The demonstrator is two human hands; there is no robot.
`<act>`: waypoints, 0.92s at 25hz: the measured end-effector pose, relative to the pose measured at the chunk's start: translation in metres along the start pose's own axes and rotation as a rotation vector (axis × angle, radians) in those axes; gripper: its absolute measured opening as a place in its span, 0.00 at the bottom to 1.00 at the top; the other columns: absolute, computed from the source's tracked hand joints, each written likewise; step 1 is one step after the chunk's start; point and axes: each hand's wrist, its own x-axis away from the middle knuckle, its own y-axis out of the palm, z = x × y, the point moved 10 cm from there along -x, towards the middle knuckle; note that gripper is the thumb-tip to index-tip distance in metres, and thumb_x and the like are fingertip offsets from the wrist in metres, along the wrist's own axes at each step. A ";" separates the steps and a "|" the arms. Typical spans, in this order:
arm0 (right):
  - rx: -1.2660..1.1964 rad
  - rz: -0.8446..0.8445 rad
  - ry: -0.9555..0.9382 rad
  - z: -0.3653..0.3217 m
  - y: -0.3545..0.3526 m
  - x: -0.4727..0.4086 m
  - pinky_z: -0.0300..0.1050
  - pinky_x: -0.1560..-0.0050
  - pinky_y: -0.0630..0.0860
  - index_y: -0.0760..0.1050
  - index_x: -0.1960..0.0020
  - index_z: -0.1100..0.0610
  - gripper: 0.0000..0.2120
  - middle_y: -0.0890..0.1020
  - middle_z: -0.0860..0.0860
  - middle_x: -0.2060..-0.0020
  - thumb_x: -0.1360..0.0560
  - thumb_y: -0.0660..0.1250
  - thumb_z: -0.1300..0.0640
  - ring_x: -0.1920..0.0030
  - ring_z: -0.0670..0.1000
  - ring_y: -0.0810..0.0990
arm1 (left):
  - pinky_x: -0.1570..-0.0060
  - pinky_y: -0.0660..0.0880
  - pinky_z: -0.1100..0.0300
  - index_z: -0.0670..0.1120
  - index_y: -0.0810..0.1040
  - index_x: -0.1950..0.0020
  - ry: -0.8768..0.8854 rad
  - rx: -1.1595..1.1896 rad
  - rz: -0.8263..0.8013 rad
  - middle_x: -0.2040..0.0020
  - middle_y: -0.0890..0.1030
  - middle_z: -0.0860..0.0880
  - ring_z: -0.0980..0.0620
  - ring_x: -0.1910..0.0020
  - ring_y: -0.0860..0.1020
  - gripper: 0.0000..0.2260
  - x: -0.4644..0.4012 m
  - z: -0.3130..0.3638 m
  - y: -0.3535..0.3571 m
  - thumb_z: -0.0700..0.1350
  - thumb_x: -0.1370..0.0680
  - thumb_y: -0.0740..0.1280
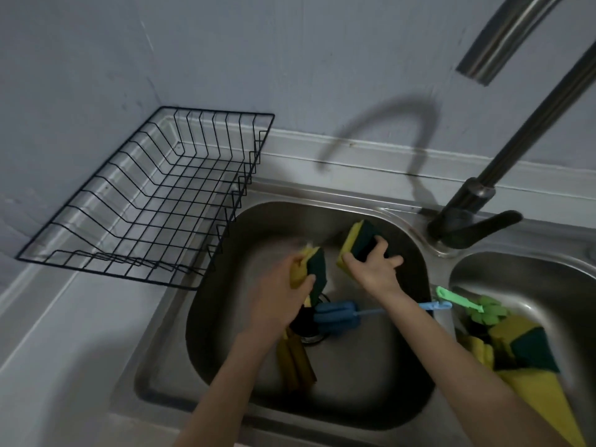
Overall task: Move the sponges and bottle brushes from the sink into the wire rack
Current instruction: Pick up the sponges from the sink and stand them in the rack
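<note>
Over the left sink basin (pixel 371 375), my left hand (pixel 283 298) grips a yellow and green sponge (pixel 311 267). My right hand (pixel 374 269) holds a second yellow and green sponge (pixel 354 241), a little higher and to the right. A blue bottle brush (pixel 338 317) lies on the basin floor by the drain, its handle reaching right. More yellow sponges (pixel 295 362) lie under my left forearm. A green bottle brush (pixel 464 303) and several sponges (pixel 522 346) sit in the right basin. The black wire rack (pixel 145 204) stands bare on the counter to the left.
A dark tap (pixel 467 214) rises at the back between the basins, its spout arching overhead at the top right. The grey wall runs behind the rack and the sink. Grey counter (pixel 64 350) lies in front of the rack.
</note>
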 end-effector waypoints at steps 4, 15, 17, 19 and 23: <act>-0.078 0.042 -0.155 -0.048 -0.029 0.043 0.48 0.34 0.64 0.48 0.27 0.52 0.36 0.56 0.63 0.32 0.27 0.64 0.51 0.33 0.64 0.63 | 0.53 0.72 0.57 0.53 0.68 0.37 0.118 -0.040 0.187 0.49 0.78 0.51 0.53 0.51 0.76 0.17 0.028 0.049 -0.051 0.52 0.25 0.63; -0.049 0.033 -0.528 -0.180 -0.005 0.135 0.47 0.38 0.69 0.54 0.28 0.53 0.33 0.67 0.60 0.34 0.27 0.65 0.51 0.35 0.59 0.69 | 0.57 0.69 0.64 0.48 0.69 0.41 0.143 0.227 0.523 0.47 0.72 0.50 0.52 0.50 0.72 0.14 0.097 0.024 -0.193 0.46 0.26 0.65; -0.037 0.006 -0.560 -0.199 0.017 0.141 0.46 0.40 0.70 0.55 0.28 0.54 0.33 0.68 0.59 0.34 0.28 0.66 0.51 0.38 0.57 0.72 | 0.63 0.64 0.70 0.47 0.69 0.42 0.121 0.206 0.561 0.47 0.71 0.50 0.53 0.51 0.70 0.14 0.100 0.007 -0.215 0.45 0.26 0.65; -0.038 -0.022 -0.590 -0.214 0.034 0.144 0.43 0.43 0.71 0.56 0.29 0.54 0.33 0.68 0.59 0.34 0.29 0.67 0.51 0.40 0.55 0.73 | 0.63 0.65 0.69 0.46 0.69 0.43 0.110 0.202 0.572 0.48 0.71 0.48 0.52 0.51 0.71 0.13 0.099 -0.004 -0.230 0.44 0.26 0.65; 0.002 -0.030 -0.636 -0.242 0.059 0.140 0.50 0.38 0.73 0.58 0.29 0.54 0.34 0.69 0.59 0.35 0.30 0.68 0.48 0.37 0.58 0.71 | 0.58 0.70 0.59 0.49 0.65 0.49 0.112 0.216 0.572 0.46 0.72 0.43 0.47 0.49 0.73 0.11 0.086 -0.026 -0.258 0.44 0.26 0.65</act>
